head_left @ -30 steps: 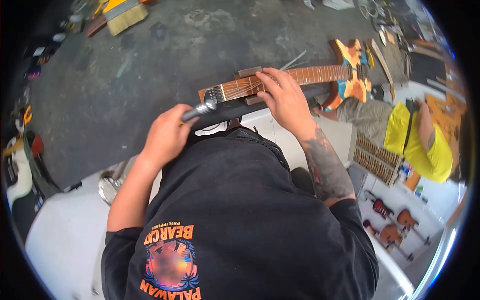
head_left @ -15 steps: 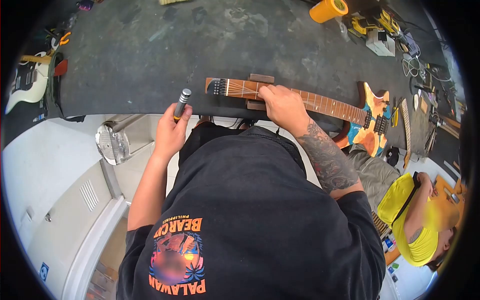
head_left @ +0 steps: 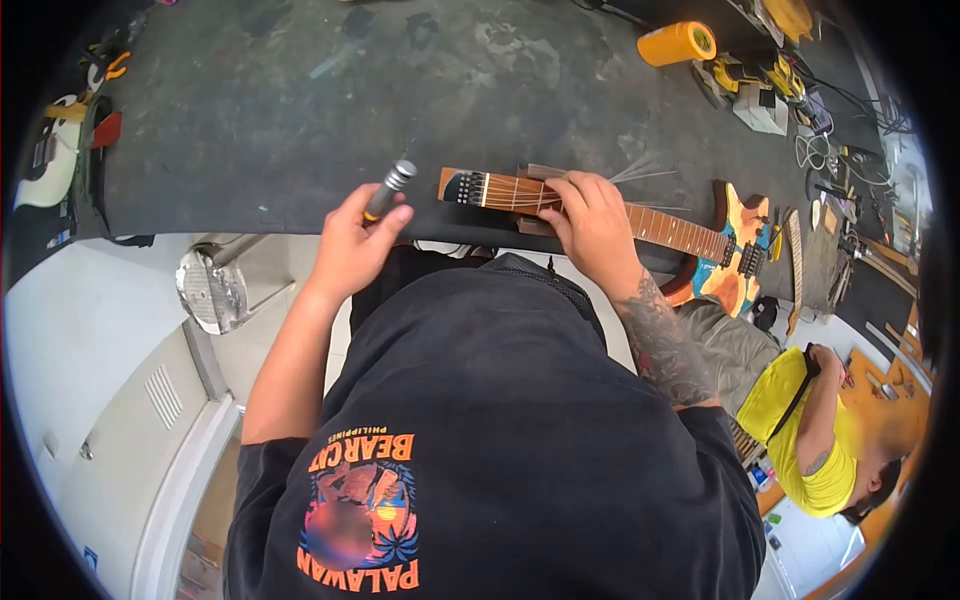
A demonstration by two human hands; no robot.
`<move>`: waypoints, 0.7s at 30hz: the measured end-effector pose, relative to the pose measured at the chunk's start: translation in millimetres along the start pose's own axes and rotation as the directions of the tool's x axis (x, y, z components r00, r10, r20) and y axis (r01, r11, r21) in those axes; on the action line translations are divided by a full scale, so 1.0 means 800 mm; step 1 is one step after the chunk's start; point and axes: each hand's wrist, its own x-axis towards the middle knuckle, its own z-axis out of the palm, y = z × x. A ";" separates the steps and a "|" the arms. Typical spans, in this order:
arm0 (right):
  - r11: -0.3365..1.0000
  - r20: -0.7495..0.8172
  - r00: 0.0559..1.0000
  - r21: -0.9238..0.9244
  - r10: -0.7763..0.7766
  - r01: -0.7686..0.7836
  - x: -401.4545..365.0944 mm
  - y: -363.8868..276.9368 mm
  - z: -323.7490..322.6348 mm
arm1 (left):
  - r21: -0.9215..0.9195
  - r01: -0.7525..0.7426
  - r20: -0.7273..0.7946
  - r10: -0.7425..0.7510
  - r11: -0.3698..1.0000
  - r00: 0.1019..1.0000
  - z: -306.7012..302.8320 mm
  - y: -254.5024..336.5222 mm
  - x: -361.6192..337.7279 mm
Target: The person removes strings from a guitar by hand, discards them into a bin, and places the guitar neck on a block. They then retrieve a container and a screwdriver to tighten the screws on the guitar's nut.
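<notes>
1. The guitar [head_left: 735, 250] is laid right of centre, along the near edge of the counter [head_left: 400, 110]; its neck is supported near a wooden block [head_left: 541, 171].
2. It is judged stiff and rather heavy at the body, with smooth finish; it is best held by body and neck. The thin strings [head_left: 525, 193] are springy and should not be pulled hard.
3. By the left hand [head_left: 355, 245], a grey-handled tool [head_left: 398, 178] is gripped.
4. The right hand [head_left: 597, 225] is bent over neck and strings; how firmly cannot be told.
5. Loose string ends [head_left: 645, 173] are spread beyond it and could be caught.
6. At upper right, an orange cylinder [head_left: 675, 43] is seen; at lower right, a person in yellow [head_left: 810, 430].
</notes>
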 end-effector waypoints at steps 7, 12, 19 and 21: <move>0.738 0.148 0.914 0.548 0.378 -0.394 0.011 -0.128 -0.048 | -0.119 -0.440 0.553 0.428 0.890 0.715 0.025 0.040 0.053; 0.436 0.153 0.709 0.694 0.689 -0.573 0.000 -0.176 -0.030 | -0.270 -0.528 0.675 0.550 0.805 0.492 0.033 0.041 0.074; 0.706 -0.124 0.702 0.256 0.702 -0.661 0.025 -0.207 -0.033 | -0.016 -0.509 0.589 0.419 0.861 0.691 -0.007 -0.016 0.137; 0.738 -0.188 0.714 0.206 0.675 -0.643 0.033 -0.208 -0.024 | -0.080 -0.519 0.615 0.452 0.851 0.646 0.004 -0.025 0.138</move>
